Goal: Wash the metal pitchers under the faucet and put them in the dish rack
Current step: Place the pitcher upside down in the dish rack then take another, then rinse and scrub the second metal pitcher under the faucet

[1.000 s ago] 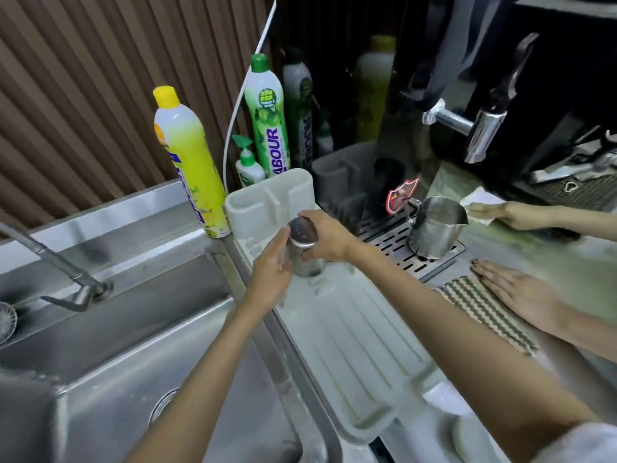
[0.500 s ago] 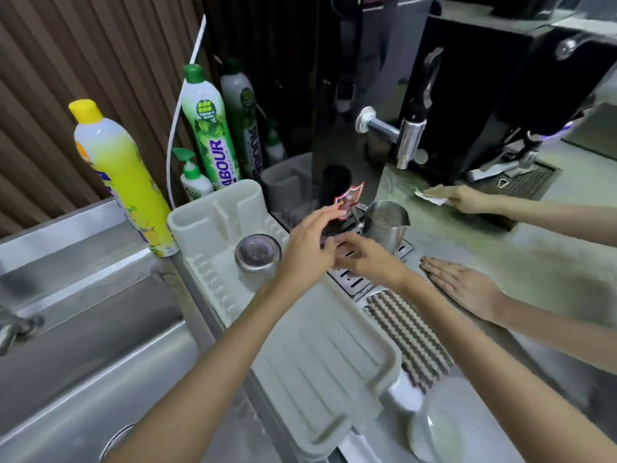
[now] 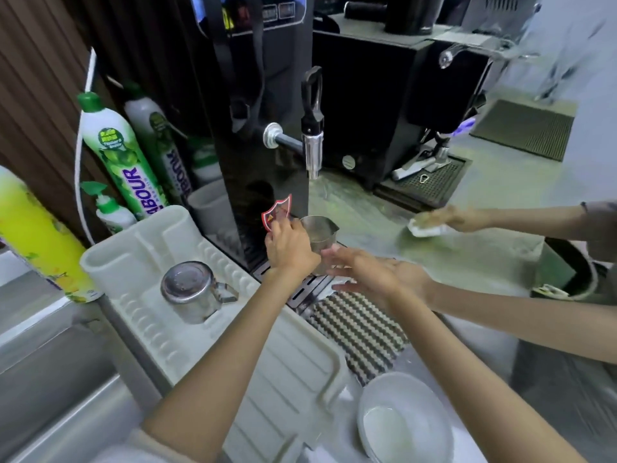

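Head view: the left hand (image 3: 290, 250) curls round the handle side of the upright pitcher (image 3: 319, 233), a small steel jug with a dull brushed wall and a pinched spout pointing away from that hand. Its inside is too blurred to read. The pitcher stands on a slotted metal grille (image 3: 300, 295) just beyond the wrist, below the chrome tap (image 3: 312, 152) of a glossy black dispenser. The right hand (image 3: 377, 275) lies loose on the pitcher's other side, fingers straight, tips at its lower wall; whether they touch cannot be told. Left of the left forearm, the inverted pitcher (image 3: 188, 292) sits mouth down in the white plastic dish rack (image 3: 283, 379), its round shiny base up and its looped handle toward the arm. The rack is ribbed, with a raised rim. Under the right hand lies a woven mat (image 3: 362, 339) in dark and pale zigzags, and nearer the body a smooth white bowl (image 3: 404, 426). Beyond the right hand, another person's hand (image 3: 464, 217) presses a white cloth (image 3: 425, 228) to the counter.
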A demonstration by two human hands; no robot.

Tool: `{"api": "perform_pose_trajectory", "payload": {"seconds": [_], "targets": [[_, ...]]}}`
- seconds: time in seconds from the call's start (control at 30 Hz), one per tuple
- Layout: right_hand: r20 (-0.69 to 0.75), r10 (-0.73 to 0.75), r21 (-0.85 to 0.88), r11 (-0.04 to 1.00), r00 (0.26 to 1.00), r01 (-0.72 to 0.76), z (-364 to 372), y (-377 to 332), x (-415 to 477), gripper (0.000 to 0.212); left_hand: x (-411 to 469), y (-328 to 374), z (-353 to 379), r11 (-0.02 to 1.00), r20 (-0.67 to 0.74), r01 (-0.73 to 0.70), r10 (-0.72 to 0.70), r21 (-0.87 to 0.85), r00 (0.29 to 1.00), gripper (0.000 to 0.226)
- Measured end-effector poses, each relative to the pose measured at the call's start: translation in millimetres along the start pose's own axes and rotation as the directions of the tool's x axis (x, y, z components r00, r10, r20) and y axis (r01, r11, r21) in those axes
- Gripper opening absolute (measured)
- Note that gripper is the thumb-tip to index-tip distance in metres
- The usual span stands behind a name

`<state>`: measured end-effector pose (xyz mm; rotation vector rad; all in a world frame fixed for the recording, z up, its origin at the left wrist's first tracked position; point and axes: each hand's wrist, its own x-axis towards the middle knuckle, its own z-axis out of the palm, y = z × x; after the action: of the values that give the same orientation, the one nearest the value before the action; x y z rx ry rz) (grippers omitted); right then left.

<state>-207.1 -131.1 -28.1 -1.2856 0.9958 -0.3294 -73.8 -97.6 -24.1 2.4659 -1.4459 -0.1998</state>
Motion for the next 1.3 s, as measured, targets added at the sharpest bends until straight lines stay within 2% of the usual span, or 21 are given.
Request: {"api": "perform_pose_trajectory", "payload": {"seconds": [0.07,0.1,0.13,0.2,0.27,0.3,0.4,0.43,0.5,0.57,0.63,0.7,0.77,0.83,0.93,1.03,1.13,1.23,1.3], "targets": [[0.009,0.047,0.017,0.999,0.999,-0.047,3.9,1.6,2.6,0.038,-4.4,-0.8,-7.0,0.983,0.046,0.066,-0.059,-0.172,0.997,0.044],[0.017,0.066,0.015,0.998,0.998,-0.066,7.8,1.3,3.0,0.039,-7.1,-1.7,-10.4,0.948,0.119,0.125,-0.093,-0.292,0.989,0.040],[0.015,0.079,0.010,0.997,0.997,-0.079,12.6,2.4,4.2,0.038,-10.3,-2.7,-11.9,0.886,0.220,0.195,-0.110,-0.420,0.969,0.039],[-0.057,0.069,0.024,0.997,0.996,-0.068,23.1,4.6,9.0,0.033,-19.2,-2.9,-12.8,0.692,0.398,0.334,-0.073,-0.640,0.915,0.037],[-0.162,0.027,0.024,0.999,0.986,-0.023,31.5,5.7,10.3,0.025,-31.3,0.0,-14.2,0.545,0.453,0.402,-0.045,-0.736,0.890,0.033],[-0.208,0.000,0.007,1.000,0.978,0.002,33.0,6.7,11.0,0.023,-36.2,-0.2,-14.8,0.529,0.440,0.398,-0.051,-0.750,0.897,0.039],[-0.266,-0.060,-0.110,0.993,0.962,0.032,31.7,10.4,9.0,0.024,-46.9,-10.0,-21.6,0.647,0.309,0.289,-0.086,-0.706,0.947,0.044],[-0.271,-0.079,-0.143,0.989,0.959,0.042,31.2,8.5,4.9,0.024,-49.8,-14.9,-25.5,0.635,0.293,0.277,-0.083,-0.721,0.953,0.047],[-0.256,-0.101,-0.121,0.990,0.961,0.072,32.4,0.9,-5.4,0.031,-57.3,-29.7,-32.2,0.536,0.324,0.302,-0.055,-0.789,0.945,0.065],[-0.152,-0.123,-0.045,0.992,0.981,0.118,39.3,-12.7,-25.2,0.031,-70.3,-47.4,-38.5,0.470,0.304,0.275,-0.017,-0.839,0.953,0.089],[-0.016,-0.161,-0.067,0.985,0.987,0.160,52.6,-28.9,-49.4,0.026,-88.9,-64.7,-44.6,0.465,0.245,0.229,-0.027,-0.855,0.969,0.103],[0.077,-0.202,-0.130,0.969,0.976,0.210,72.7,-44.7,-71.7,0.031,-110.7,-82.9,-53.4,0.413,0.166,0.191,-0.095,-0.891,0.981,0.100],[0.161,-0.219,-0.170,0.954,0.962,0.245,103.1,-58.0,-86.3,0.032,-132.4,-101.9,-67.3,0.387,0.060,0.141,-0.216,-0.911,0.975,0.077],[0.238,-0.221,-0.174,0.948,0.946,0.265,136.8,-63.8,-94.4,0.031,-154.9,-125.6,-82.7,0.423,-0.048,0.105,-0.336,-0.900,0.941,0.069],[0.348,-0.228,-0.121,0.951,0.909,0.284,193.4,-61.2,-100.9,0.024,-191.2,-168.4,-96.9,0.420,-0.143,0.079,-0.471,-0.904,0.871,0.064],[0.438,-0.206,-0.116,0.953,0.875,0.282,258.9,-44.3,-104.9,0.022,-236.1,-217.3,-101.8,0.367,-0.148,0.126,-0.632,-0.921,0.760,0.067],[0.517,-0.235,-0.139,0.926,0.823,0.351,325.2,-18.0,-108.2,0.027,-278.3,-266.6,-103.5,0.298,-0.116,0.178,-0.754,-0.938,0.646,0.073],[0.586,-0.204,-0.106,0.940,0.784,0.324,381.7,9.6,-113.2,0.029,-311.0,-309.1,-108.9,0.301,-0.134,0.208,-0.810,-0.931,0.570,0.070],[0.612,-0.191,-0.031,0.964,0.767,0.264,410.1,23.0,-120.4,0.028,-327.2,-330.3,-117.1,0.352,-0.177,0.237,-0.820,-0.905,0.545,0.076]]}}
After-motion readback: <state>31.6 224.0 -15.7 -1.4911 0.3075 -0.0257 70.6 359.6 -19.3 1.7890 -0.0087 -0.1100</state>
